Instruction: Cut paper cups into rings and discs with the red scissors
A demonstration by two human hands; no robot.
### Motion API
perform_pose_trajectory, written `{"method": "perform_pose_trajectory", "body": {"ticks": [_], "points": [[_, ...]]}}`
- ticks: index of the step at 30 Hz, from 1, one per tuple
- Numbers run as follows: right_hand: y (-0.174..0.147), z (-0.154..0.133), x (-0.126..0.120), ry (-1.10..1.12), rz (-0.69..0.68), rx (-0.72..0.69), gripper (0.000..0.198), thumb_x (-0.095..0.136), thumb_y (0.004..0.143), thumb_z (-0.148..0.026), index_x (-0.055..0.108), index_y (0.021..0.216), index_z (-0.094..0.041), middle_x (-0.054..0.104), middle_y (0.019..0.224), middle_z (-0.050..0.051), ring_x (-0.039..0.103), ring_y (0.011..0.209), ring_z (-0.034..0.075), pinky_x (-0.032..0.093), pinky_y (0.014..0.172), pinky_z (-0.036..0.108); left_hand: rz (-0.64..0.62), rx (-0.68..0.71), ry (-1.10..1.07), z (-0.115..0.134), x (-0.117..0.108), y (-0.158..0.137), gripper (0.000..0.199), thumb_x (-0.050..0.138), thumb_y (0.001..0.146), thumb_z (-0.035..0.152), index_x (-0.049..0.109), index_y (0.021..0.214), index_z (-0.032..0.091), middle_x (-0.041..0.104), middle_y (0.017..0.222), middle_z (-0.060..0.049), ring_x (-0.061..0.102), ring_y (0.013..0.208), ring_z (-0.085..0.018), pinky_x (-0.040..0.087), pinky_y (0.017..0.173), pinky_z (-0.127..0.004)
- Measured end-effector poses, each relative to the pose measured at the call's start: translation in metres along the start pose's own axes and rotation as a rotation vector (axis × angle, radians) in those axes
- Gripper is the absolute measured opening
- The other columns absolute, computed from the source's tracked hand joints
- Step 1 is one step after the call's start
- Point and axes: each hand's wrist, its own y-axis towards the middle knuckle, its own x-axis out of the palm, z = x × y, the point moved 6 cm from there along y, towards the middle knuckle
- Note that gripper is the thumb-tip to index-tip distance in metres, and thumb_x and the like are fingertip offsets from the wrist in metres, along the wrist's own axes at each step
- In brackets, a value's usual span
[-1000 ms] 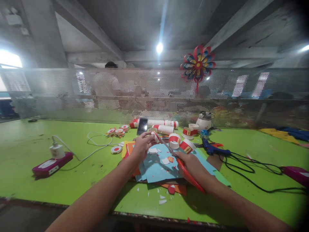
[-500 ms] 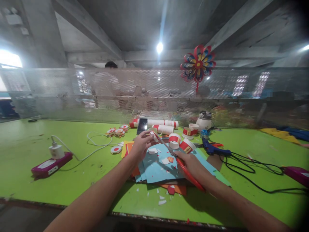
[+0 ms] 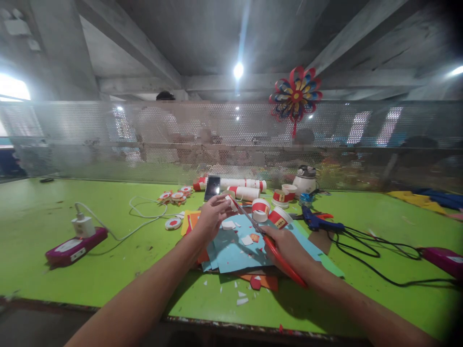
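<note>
Between the fingers of my left hand (image 3: 214,212) is a small red and white piece of paper cup (image 3: 232,204). My right hand (image 3: 284,246) is closed around the red handles of a pair of scissors (image 3: 285,262). The scissor blades point up and left, their tips at the cup piece. Below both hands lie light blue paper sheets (image 3: 235,250), strewn with white and red scraps. Right of the blades stand a cut cup ring (image 3: 260,210) and a tilted red and white paper cup (image 3: 279,218).
A phone (image 3: 212,188) leans before stacked paper cups (image 3: 244,193). To the right lie a blue glue gun (image 3: 321,222) and its black cord. A purple power strip (image 3: 75,247) with a white charger sits left. A perforated screen (image 3: 231,130) borders the table's back; a person is beyond it.
The view has shifted very slightly. My hands, the scissors and the cup piece keep nearly the same positions.
</note>
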Motion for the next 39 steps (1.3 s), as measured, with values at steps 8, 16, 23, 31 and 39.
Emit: {"method": "perform_pose_trajectory", "body": {"ticks": [8, 16, 23, 31, 39], "points": [[0.0008, 0.0013, 0.0004, -0.022, -0.002, 0.013, 0.04, 0.048, 0.078, -0.015, 0.067, 0.113, -0.013, 0.072, 0.108, 0.017, 0.068, 0.095, 0.033, 0.047, 0.083, 0.042, 0.01, -0.02, 0.001, 0.0004, 0.0021, -0.0017, 0.03, 0.07, 0.07, 0.011, 0.058, 0.097, 0.01, 0.067, 0.08, -0.008, 0.066, 0.07, -0.018, 0.053, 0.078, -0.04], [-0.0005, -0.0033, 0.0002, 0.034, -0.003, -0.027, 0.032, 0.048, 0.082, -0.02, 0.068, 0.107, -0.018, 0.075, 0.097, 0.01, 0.069, 0.086, 0.028, 0.049, 0.077, 0.035, 0.051, -0.031, 0.026, 0.0035, -0.0005, -0.0013, 0.023, 0.069, 0.071, 0.014, 0.059, 0.091, 0.011, 0.066, 0.077, -0.007, 0.067, 0.067, -0.018, 0.054, 0.073, -0.038], [0.0009, -0.0033, -0.0007, 0.098, -0.009, -0.049, 0.031, 0.049, 0.082, -0.023, 0.069, 0.105, -0.018, 0.075, 0.102, 0.01, 0.068, 0.092, 0.029, 0.048, 0.083, 0.037, 0.053, -0.023, 0.039, -0.0016, -0.0028, -0.0002, 0.024, 0.076, 0.066, 0.015, 0.061, 0.085, 0.011, 0.067, 0.081, -0.008, 0.067, 0.071, -0.019, 0.053, 0.077, -0.039], [-0.0008, -0.0027, -0.0019, 0.036, -0.004, 0.008, 0.034, 0.049, 0.081, -0.019, 0.069, 0.107, -0.021, 0.076, 0.096, 0.007, 0.069, 0.084, 0.027, 0.048, 0.075, 0.033, 0.022, 0.009, 0.03, -0.0027, -0.002, 0.0007, 0.029, 0.078, 0.064, 0.019, 0.061, 0.085, 0.011, 0.066, 0.079, -0.007, 0.067, 0.072, -0.019, 0.054, 0.075, -0.038], [-0.0028, -0.0049, -0.0003, -0.042, 0.015, 0.012, 0.034, 0.05, 0.081, -0.022, 0.067, 0.109, -0.019, 0.075, 0.089, 0.008, 0.067, 0.074, 0.025, 0.046, 0.068, 0.031, 0.024, -0.027, 0.03, -0.0013, 0.0025, -0.0018, 0.027, 0.078, 0.064, 0.019, 0.058, 0.081, 0.012, 0.067, 0.075, -0.007, 0.067, 0.068, -0.019, 0.052, 0.075, -0.039]]}}
